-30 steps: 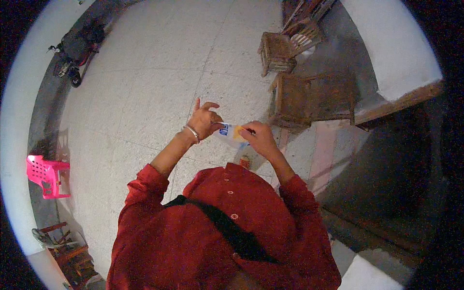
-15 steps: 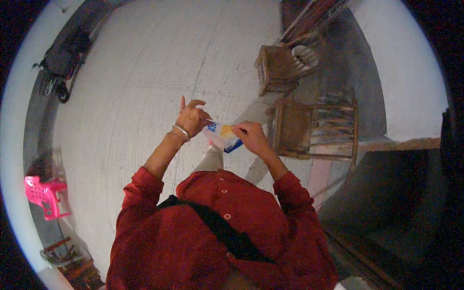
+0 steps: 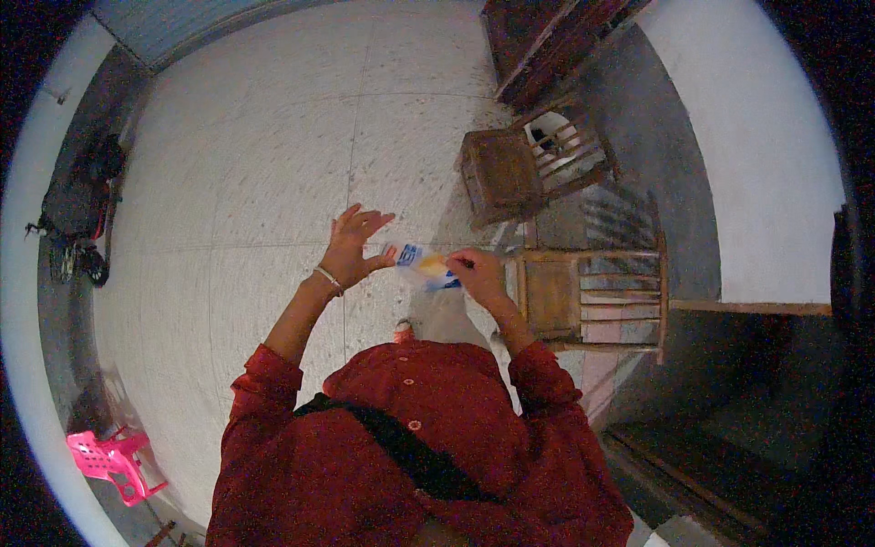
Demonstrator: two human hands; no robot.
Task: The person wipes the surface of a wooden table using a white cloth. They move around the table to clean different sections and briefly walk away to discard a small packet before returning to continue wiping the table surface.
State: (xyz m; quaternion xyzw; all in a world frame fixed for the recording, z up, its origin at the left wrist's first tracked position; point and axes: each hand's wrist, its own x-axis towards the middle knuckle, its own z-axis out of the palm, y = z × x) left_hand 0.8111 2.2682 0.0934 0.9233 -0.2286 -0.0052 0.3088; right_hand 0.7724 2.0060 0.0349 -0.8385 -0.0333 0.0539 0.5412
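A small plastic packet, white, blue and yellow and slightly blurred, hangs in front of my red shirt at about waist height. My right hand pinches its right side between thumb and fingers. At the packet's other end is my left hand, a bracelet on its wrist. Its fingers are spread, with the thumb tip beside the packet's left edge; whether it touches the packet I cannot tell.
Two wooden chairs, one near and one farther off, stand to my right. Dark wooden furniture is beyond them. At the left wall are a pink plastic chair and a bicycle-like vehicle.
My left hand has opened from its pinch on the packet and its fingers have spread. The right hand keeps its hold. The view has shifted forward across the floor, bringing the chairs closer.
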